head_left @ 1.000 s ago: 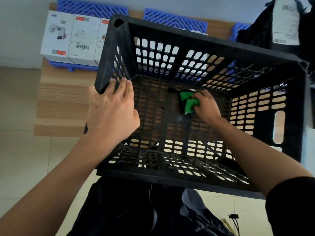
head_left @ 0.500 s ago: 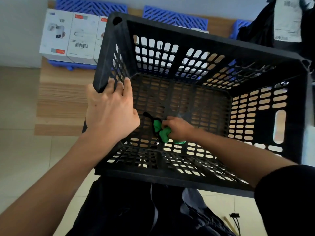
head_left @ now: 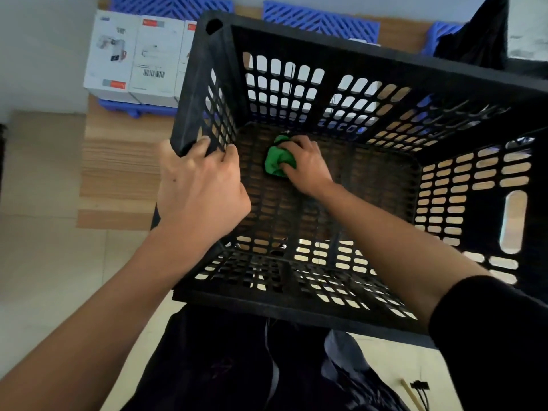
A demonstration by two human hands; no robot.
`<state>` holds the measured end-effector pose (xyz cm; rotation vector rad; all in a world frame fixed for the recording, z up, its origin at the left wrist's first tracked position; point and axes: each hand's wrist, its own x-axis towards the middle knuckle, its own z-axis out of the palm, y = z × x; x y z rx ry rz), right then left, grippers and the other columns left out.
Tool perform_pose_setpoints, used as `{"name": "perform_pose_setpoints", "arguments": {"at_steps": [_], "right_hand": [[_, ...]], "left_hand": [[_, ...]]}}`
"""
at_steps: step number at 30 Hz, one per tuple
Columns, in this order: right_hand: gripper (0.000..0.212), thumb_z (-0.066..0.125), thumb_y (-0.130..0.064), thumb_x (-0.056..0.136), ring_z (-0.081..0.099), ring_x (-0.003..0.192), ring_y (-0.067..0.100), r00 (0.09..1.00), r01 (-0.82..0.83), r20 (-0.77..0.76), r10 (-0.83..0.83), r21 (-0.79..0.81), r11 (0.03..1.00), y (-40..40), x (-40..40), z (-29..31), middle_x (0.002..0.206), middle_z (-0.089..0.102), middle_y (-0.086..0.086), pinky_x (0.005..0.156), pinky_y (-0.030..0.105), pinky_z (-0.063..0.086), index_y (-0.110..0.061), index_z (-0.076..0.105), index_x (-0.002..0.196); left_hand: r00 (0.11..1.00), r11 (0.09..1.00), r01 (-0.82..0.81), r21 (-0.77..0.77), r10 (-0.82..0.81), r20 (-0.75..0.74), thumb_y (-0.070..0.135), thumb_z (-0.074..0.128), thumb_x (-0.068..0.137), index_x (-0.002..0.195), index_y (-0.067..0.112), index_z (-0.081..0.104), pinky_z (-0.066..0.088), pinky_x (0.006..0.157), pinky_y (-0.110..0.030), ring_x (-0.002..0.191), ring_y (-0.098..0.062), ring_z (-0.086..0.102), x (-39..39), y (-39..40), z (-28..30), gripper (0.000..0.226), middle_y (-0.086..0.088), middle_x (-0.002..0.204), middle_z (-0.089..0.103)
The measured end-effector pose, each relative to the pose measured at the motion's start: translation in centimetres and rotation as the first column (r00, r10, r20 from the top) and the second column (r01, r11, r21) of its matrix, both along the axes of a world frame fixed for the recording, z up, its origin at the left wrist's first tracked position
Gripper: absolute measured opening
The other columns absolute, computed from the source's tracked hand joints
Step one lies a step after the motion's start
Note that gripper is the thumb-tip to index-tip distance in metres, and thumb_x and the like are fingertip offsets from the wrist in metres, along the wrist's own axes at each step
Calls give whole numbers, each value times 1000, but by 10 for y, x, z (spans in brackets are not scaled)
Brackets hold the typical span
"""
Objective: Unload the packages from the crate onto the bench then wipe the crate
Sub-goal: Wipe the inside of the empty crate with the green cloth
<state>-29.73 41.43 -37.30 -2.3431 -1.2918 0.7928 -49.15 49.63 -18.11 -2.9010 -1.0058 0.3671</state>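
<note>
- I count one black crate [head_left: 341, 310], slotted on its walls and floor.
- I count one green cloth [head_left: 277, 161], bunched on the crate floor.
- I count two hands: one left hand [head_left: 198, 188] and one right hand [head_left: 308, 164].
- I count three white boxes [head_left: 148, 57] side by side on the bench [head_left: 118, 173]; the third is partly hidden.
- I count at least three blue slatted trays [head_left: 320, 20]; more may be hidden.
</note>
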Motion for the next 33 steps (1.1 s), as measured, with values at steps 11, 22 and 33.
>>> {"name": "perform_pose_setpoints", "arguments": {"at_steps": [11,22,33], "right_hand": [[44,64,-13,84,44,115,31,702,-709,12,712,-75,701,-32,-80,-3,131,48,11,91,46,49,-17,62,127],[52,69,-11,89,53,119,34,903,-400,-162,398,20,916,15,-108,5,134,52,15,92,42,47,-11,54,139],[33,59,-7,91,50,118,31,557,-830,-154,816,-66,553,-52,-88,11,127,55,12,95,41,45,-9,63,124]], "left_hand": [[995,1000,-21,12,22,-93,30,50,76,93,25,70,21,93,-48,137,-19,52,2,0,-2,27,0,76,75],[994,999,-48,14,50,-97,28,54,81,81,25,71,23,94,-48,143,-18,43,3,-2,-1,17,0,82,76],[998,997,-61,47,62,-18,28,50,85,63,21,66,22,93,-48,141,-15,47,0,-2,-7,27,-2,68,73]]}}
